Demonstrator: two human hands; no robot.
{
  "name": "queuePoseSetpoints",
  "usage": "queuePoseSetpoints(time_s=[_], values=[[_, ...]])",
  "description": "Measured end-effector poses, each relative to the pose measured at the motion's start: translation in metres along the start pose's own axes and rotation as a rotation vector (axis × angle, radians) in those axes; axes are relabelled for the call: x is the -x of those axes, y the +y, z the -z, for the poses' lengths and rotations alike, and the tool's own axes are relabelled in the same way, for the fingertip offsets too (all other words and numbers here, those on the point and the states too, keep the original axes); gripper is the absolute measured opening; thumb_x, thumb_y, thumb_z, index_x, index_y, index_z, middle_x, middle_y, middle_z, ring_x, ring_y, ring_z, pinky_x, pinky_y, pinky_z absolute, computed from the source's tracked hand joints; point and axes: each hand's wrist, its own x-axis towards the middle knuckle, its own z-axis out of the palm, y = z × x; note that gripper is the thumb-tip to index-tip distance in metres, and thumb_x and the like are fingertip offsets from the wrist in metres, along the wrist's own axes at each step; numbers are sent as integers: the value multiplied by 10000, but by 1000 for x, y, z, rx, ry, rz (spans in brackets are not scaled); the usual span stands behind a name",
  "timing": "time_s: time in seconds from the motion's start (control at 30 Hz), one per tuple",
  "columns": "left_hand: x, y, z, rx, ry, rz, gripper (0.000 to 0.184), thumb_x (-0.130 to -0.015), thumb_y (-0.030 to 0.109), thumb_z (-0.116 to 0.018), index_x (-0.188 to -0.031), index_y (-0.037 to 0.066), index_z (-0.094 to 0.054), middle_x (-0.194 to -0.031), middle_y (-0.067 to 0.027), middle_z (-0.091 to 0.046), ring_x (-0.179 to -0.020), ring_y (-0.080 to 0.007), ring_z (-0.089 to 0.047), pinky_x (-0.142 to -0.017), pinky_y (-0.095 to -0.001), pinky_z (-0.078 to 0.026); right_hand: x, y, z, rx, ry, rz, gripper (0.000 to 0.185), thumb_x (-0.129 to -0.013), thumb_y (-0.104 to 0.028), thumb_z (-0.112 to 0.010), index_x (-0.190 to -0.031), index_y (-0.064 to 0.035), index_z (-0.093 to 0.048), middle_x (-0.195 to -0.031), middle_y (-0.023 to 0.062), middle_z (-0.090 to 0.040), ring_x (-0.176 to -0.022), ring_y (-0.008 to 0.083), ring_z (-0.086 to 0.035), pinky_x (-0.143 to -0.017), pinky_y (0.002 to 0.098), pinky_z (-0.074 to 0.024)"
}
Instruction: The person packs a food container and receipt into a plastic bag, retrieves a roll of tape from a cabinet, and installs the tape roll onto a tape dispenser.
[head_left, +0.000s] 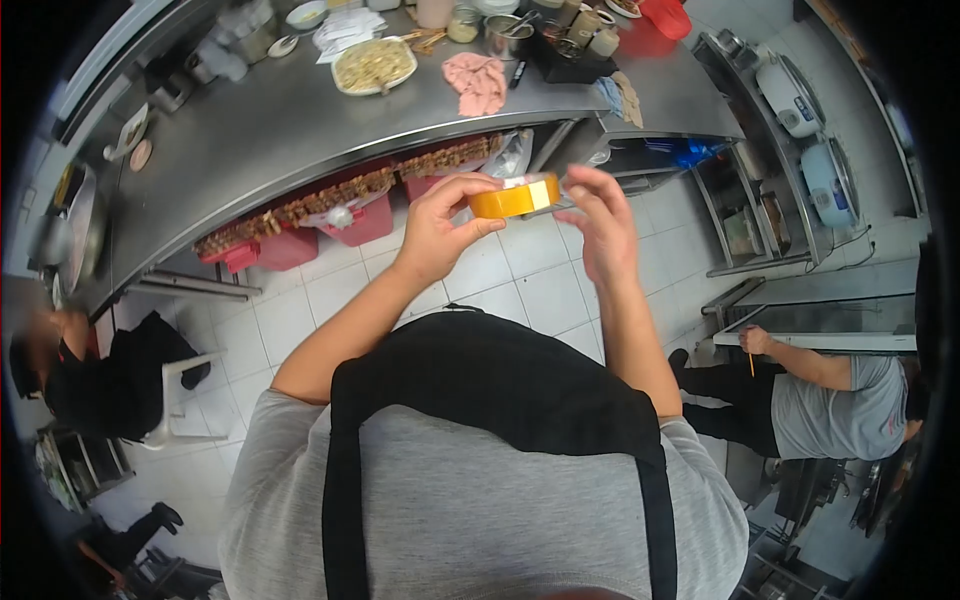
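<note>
The roll of yellow tape (500,204) is up in front of me, above the tiled floor (480,285) and just short of the counter's near edge; a pale patch shows on its outer side, toward my right. My left hand (440,228) has it pinched, the thumb beneath and the fingers at its near-left end; my right hand (600,215) is beside the other end, its fingers loosely bent and parted, blurred enough that I cannot tell whether they touch the tape.

Beyond my hands runs the metal counter (300,130); on it a pink cloth (476,83) lies crumpled, with a black marker (517,74) just right of it and a dish of pale food (374,67) to its left; a metal pot (508,36) stands farther back, and a red bag (666,17) lies near the far right. Under the counter's front edge, rows of skewered food (290,212) lie over pink bins (355,222).

To my right a person in a grey shirt (840,400) has one hand near a metal unit; to my left a person in black (105,380) is by a white chair (175,400); two rice cookers (793,97) sit on the shelving to the right.
</note>
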Motion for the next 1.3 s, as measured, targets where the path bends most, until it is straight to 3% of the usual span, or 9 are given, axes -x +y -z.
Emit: queuePoseSetpoints(time_s=[0.1,0.2,0.27,0.33,0.43,0.53,0.7,1.0,1.3], values=[[-24,-27,-33,-522,24,-206,376,-681,77,-795,-1010,19,-622,-1122,-96,-580,-1042,-217,-570,-885,-324,-484,-9,9,30,-176,65,-245,248,-883,-205,-627,-1063,-56,-543,-1021,72,-620,-905,146,-584,-797,307,-472],[-51,-54,-69,-517,-78,-282,419,-683,179,-806,-1040,55,-626,-1176,-99,-530,-1083,-251,-530,-911,-363,-446,-36,8,57,-318,-65,-187,266,-869,-159,-638,-1092,-44,-547,-1010,52,-625,-906,125,-581,-780,283,-475],[-86,-67,-97,-349,163,-251,472,-844,368,-637,-1156,27,-539,-1323,-139,-395,-1250,-204,-374,-1032,-342,-325,-73,-6,106,-82,-321,-157,287,-871,-102,-626,-1134,-27,-540,-999,34,-625,-917,106,-578,-810,268,-464],[-123,-77,-115,-94,289,-80,434,-946,394,-461,-1117,8,-560,-1160,-124,-505,-1163,-194,-463,-984,-305,-366,-91,-11,128,18,-536,-195,290,-874,-78,-612,-1148,-18,-537,-999,31,-622,-923,102,-577,-829,268,-457],[-154,-84,-119,58,-53,203,498,-991,415,-309,-1007,4,-589,-945,-85,-573,-987,-176,-550,-892,-286,-412,-114,-10,141,-23,-628,-205,252,-884,-97,-602,-1115,-11,-550,-966,40,-621,-890,106,-583,-824,263,-459],[-171,-95,-122,-88,63,237,517,-1007,402,-273,-882,12,-588,-806,-50,-585,-805,-165,-561,-788,-300,-432,-139,-7,145,-57,-616,-201,206,-906,-139,-577,-1063,-4,-574,-924,49,-625,-861,107,-585,-809,261,-458],[-199,-104,-116,-629,130,-134,345,-949,249,-412,-784,-10,-568,-746,-126,-557,-715,-248,-539,-665,-338,-424,-183,7,143,-79,-557,-299,208,-934,-174,-532,-1013,7,-595,-887,58,-630,-833,113,-584,-787,273,-452],[-234,-115,-76,-45,440,292,472,-985,399,-361,-780,38,-587,-654,-26,-552,-576,-73,-490,-543,-233,-397,-241,-5,102,-151,-714,-352,265,-935,-102,-479,-1163,26,-527,-1010,94,-627,-906,153,-600,-855,299,-454],[-262,-130,-37,-197,516,209,440,-983,341,-383,-765,17,-587,-640,-47,-545,-571,-145,-504,-557,-297,-409,-292,12,76,-167,-772,-386,274,-875,-21,-430,-1124,30,-530,-1000,100,-614,-923,171,-589,-893,330,-427]])
